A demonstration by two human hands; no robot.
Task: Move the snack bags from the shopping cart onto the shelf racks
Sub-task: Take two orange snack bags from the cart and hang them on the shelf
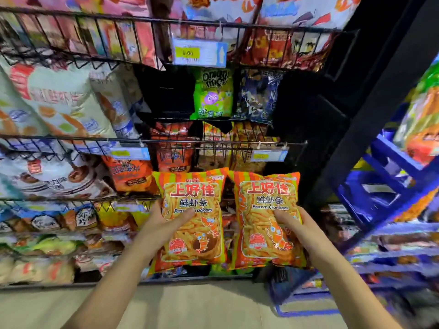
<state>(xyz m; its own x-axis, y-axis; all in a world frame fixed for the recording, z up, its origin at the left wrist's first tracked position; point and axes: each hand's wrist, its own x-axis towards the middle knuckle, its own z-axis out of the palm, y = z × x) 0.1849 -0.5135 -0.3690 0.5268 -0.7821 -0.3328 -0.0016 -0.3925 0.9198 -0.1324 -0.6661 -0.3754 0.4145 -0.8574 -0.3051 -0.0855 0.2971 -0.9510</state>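
Two orange and green striped prawn cracker bags are held upright side by side in front of the black wire shelf racks (213, 141). My left hand (164, 225) grips the left prawn cracker bag (193, 219) by its left edge, thumb across the front. My right hand (297, 227) grips the right prawn cracker bag (267, 219) by its right edge. Both bags hang level with a lower rack, just below a rack of orange snack packs. The blue shopping cart (389, 184) stands to the right, with snack bags in it.
The racks are filled with snack bags, among them a green onion ring bag (212, 93) and a dark blue bag (259, 96) with a dark gap to their left. Price tags (198, 52) clip to the rack fronts. A black post (370, 119) stands between the racks and the cart. Beige floor lies below.
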